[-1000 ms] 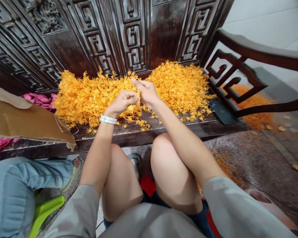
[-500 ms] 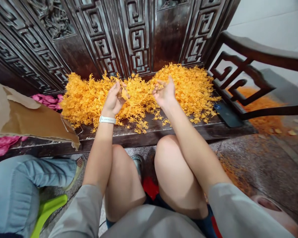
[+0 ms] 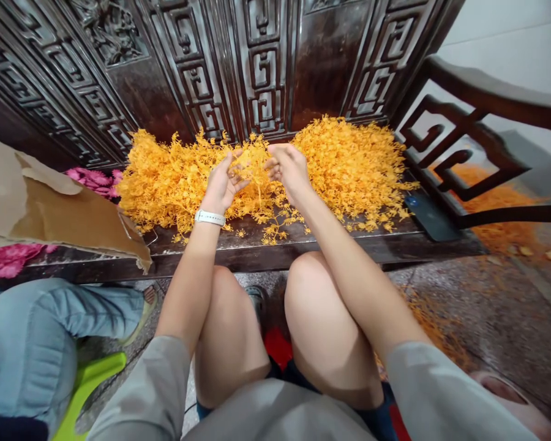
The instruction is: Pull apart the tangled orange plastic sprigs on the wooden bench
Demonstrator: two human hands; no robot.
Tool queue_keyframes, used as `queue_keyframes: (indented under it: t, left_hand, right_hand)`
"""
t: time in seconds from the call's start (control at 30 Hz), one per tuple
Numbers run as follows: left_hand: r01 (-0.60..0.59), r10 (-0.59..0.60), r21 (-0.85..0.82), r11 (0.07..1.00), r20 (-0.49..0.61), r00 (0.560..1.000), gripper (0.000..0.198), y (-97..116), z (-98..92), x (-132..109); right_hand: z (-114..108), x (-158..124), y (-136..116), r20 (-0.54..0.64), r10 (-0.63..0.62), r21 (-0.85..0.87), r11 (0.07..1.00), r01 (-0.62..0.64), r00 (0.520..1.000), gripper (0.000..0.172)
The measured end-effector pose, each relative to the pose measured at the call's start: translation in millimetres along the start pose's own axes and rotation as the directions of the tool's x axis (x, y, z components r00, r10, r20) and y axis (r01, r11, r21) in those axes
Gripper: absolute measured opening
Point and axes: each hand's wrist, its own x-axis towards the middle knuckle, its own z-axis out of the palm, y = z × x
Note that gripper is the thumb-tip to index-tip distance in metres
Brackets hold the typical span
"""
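A long heap of yellow-orange artificial flower sprigs (image 3: pixel 165 184) covers much of the dark wooden bench. My left hand (image 3: pixel 221 184), with a white band at the wrist, is closed on a thin yellow flower sprig (image 3: pixel 252 159) in front of the heap. Facing it, my right hand (image 3: pixel 292 174) has its fingers bent together at the sprig's other side. What lies between those fingertips is hard to separate from the yellow behind. A second mound of loose yellow flower pieces (image 3: pixel 353 171) lies to the right of my right hand.
Torn cardboard (image 3: pixel 68 208) and pink petals (image 3: pixel 94 180) are at left. A dark phone (image 3: pixel 436 217) lies by the carved armrest (image 3: pixel 468 153). Another person's jeans-clad leg (image 3: pixel 41 331) and a lime-green plastic object (image 3: pixel 89 386) are lower left. Orange bits (image 3: pixel 436 324) litter the floor.
My right hand has turned from palm-up and fairly open to bent fingers, and moved closer to my left hand. The sprig now spans the space between them. The view has shifted slightly.
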Motion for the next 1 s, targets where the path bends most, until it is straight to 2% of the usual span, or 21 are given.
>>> queue_keyframes:
  t: [0.1,0.17,0.33,0.43,0.53,0.67,0.77,1.0]
  left_hand:
    - [0.016,-0.016,0.011,1.000,-0.005,1.000,0.035,-6.2,-2.0,5.9]
    - [0.005,-0.006,0.037,0.999,0.021,1.000,0.037,-6.9,-2.8,7.2]
    - [-0.042,0.036,0.071,0.997,0.080,0.996,0.042,-0.2,-1.8,2.0]
    - [-0.043,0.037,0.061,0.997,0.103,0.994,0.041,5.1,-0.8,-2.8]
    - [-0.041,0.036,0.042,0.998,0.110,0.993,0.031,7.8,0.7,-6.1]
    - [-0.027,0.023,0.054,0.998,0.066,0.998,0.016,5.2,5.5,-7.8]
    - [-0.016,0.005,0.107,0.994,0.105,0.994,0.013,2.5,9.5,-8.2]
    - [-0.127,0.110,0.199,0.972,0.092,0.990,0.007,2.4,12.9,-9.8]
  right_hand:
    - [13.0,-6.1,2.0,0.105,-0.136,-0.198,0.968,0.154,0.985,0.040]
    - [16.6,-8.2,4.7,0.133,-0.197,-0.264,0.938,0.226,0.971,0.039]
    - [11.8,-5.6,9.7,0.207,-0.182,-0.199,0.954,0.224,0.961,0.018]
    - [5.9,0.8,12.3,0.086,-0.183,-0.120,0.974,0.192,0.979,0.016]
    - [0.3,7.3,14.7,-0.058,-0.164,-0.080,0.984,0.160,0.985,0.019]
    - [-2.6,10.2,16.9,-0.021,-0.146,-0.077,0.987,0.144,0.989,0.020]
    - [-1.1,9.6,18.6,0.017,-0.152,-0.067,0.986,0.152,0.988,0.018]
    - [-0.3,10.2,22.7,-0.010,-0.195,-0.061,0.979,0.194,0.981,0.013]
